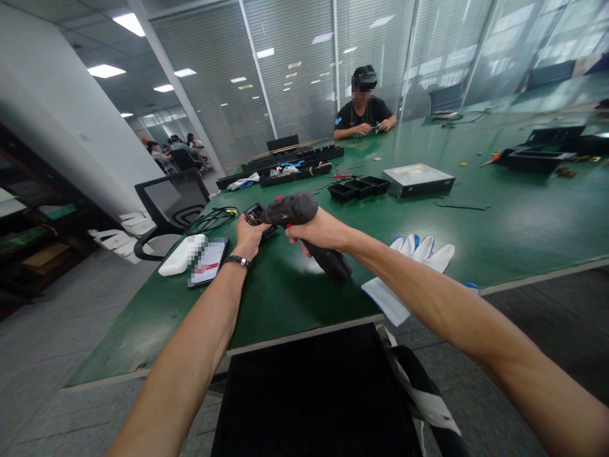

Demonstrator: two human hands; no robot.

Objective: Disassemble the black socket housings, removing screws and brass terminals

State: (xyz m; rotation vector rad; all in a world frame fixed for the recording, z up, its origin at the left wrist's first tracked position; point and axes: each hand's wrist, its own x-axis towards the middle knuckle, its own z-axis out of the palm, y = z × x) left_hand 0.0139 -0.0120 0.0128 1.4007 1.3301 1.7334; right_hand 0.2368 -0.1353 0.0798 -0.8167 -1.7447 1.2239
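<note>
My right hand [326, 230] grips a black cordless drill [299, 208] with red accents. The drill's nose points left, and its handle slants down toward the table. My left hand [250, 238] is closed around a small black device [254, 212] with what look like metallic parts inside. The front of the drill meets the device near my left thumb; the bit's tip cannot be made out. A phone [208, 263] and a white case [181, 255] lie to the left of my left wrist. White gloves [404, 279] with blue edging lie under my right forearm.
On the green table [485, 235] stand black trays [359, 188] and a silver-topped drive box [419, 179]. A coiled black cable [214, 219] lies at left. Dark parts [537, 158] sit at far right. A person [365, 114] works across the table. An office chair [171, 203] stands at left.
</note>
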